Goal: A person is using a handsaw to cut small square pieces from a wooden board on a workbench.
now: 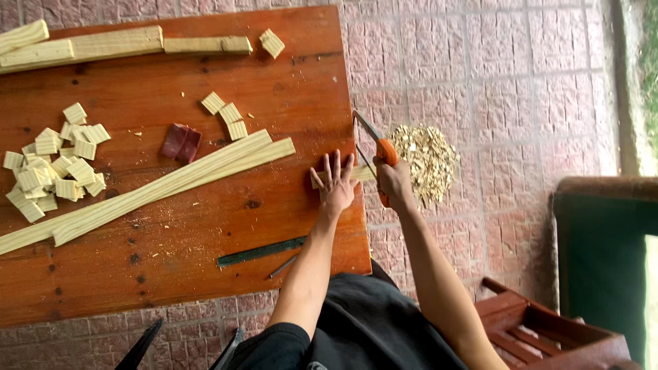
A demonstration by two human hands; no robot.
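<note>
left hand [336, 183]: open, fingers spread, flat on pale wood strip [362, 174] (end overhangs table edge [356, 226])
right hand [393, 179]: gripping orange-handled saw [375, 144], blade across strip

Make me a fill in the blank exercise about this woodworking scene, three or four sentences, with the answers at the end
1. The right hand grips a saw with a handle coloured ____.
2. The left hand lies ____ on the wood strip at the table edge.
3. Below the saw, a heap of ____ lies on the paved floor.
4. The pile of small cut blocks sits near the table's ____ end.

Answers: orange; flat; sawdust; left
</note>
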